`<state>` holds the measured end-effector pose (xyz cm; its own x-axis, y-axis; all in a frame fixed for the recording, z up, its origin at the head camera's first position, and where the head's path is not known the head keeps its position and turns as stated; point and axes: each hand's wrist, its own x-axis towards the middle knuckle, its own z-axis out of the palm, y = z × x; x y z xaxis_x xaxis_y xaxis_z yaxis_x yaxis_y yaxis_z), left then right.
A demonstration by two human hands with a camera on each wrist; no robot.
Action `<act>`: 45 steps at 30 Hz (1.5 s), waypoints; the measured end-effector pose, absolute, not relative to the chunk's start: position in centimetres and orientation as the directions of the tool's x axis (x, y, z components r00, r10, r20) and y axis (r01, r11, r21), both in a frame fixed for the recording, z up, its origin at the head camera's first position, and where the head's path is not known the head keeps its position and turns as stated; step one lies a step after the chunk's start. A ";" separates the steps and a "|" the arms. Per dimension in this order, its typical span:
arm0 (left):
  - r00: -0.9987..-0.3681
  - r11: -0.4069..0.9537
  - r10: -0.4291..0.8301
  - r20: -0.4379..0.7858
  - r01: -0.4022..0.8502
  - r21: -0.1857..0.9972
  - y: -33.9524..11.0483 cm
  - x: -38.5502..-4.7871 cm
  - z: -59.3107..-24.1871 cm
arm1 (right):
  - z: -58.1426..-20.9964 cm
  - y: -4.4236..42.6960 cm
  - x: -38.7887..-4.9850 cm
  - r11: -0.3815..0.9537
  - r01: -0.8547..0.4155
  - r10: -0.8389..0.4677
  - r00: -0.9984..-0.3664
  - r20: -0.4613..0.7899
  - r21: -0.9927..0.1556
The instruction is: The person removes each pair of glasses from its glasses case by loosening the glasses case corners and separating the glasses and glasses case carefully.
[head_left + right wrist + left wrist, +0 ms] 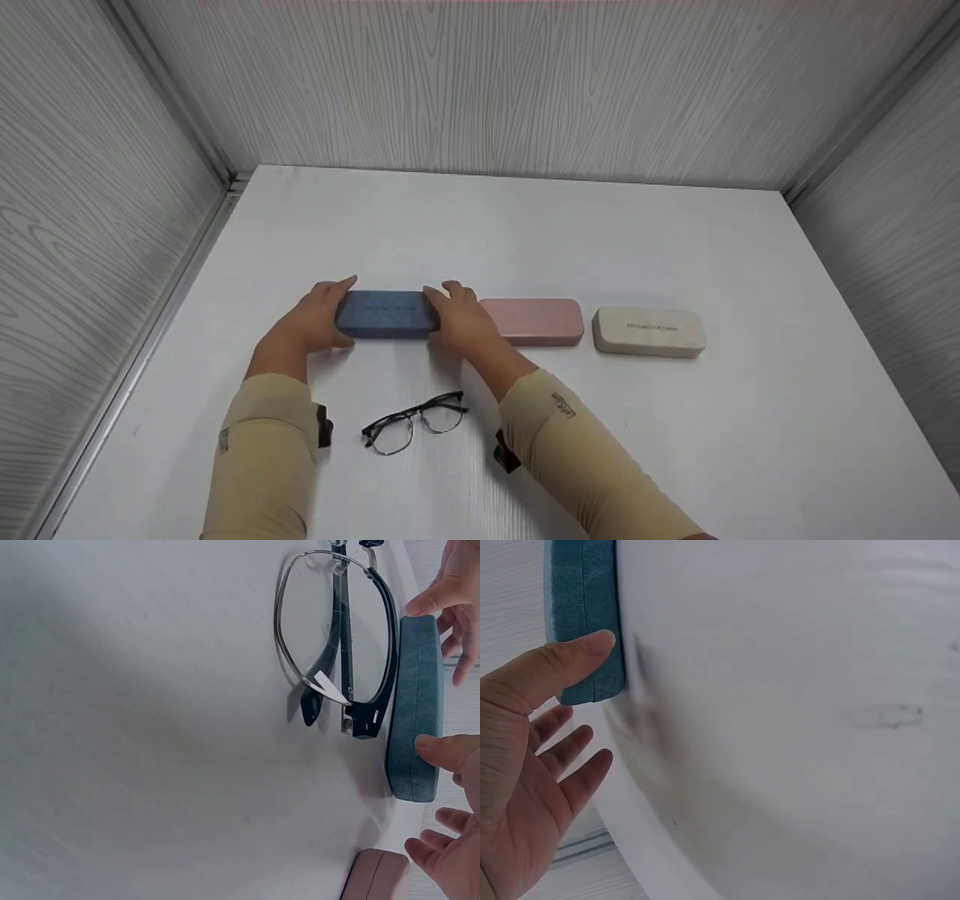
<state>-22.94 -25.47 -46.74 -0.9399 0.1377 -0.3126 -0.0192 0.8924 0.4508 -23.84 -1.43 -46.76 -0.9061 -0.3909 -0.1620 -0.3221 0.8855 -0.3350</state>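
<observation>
A blue glasses case (385,314) with its lid closed lies across the left middle of the table. At its left end is my left hand (319,315), with the thumb (592,645) against the front face and other fingers around the back corner. My right hand (461,319) grips the right end; in the right wrist view its thumb (435,748) presses the front face and the remaining fingers spread past the end. Closer to me, between my forearms, black-framed glasses (415,421) rest on the table, seen larger in the right wrist view.
Right of the blue case lies a pink glasses case (536,322), partly behind my right hand. Further right is a cream glasses case (649,331) with dark lettering. Grey wood-grain panels (480,90) enclose the white table (525,232) at the back and sides.
</observation>
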 end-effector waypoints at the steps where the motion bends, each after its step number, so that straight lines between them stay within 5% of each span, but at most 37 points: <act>1: -0.939 0.893 0.141 -0.314 -0.016 0.450 -25.5 -22.9 -46.6 | -46.7 -1.4 -23.8 0.887 -0.333 -0.396 -0.905 -0.155 -0.321; 21: -0.959 0.959 0.144 -0.244 0.075 0.273 -21.2 -23.0 -44.0 | -45.6 3.4 -24.1 0.884 -0.447 -0.458 -0.887 -0.061 -0.137; 45: -0.946 0.930 0.279 -0.163 0.224 0.292 -13.7 -23.2 -43.7 | -44.8 11.2 -24.7 0.922 -0.280 -0.312 -0.946 -0.086 -0.265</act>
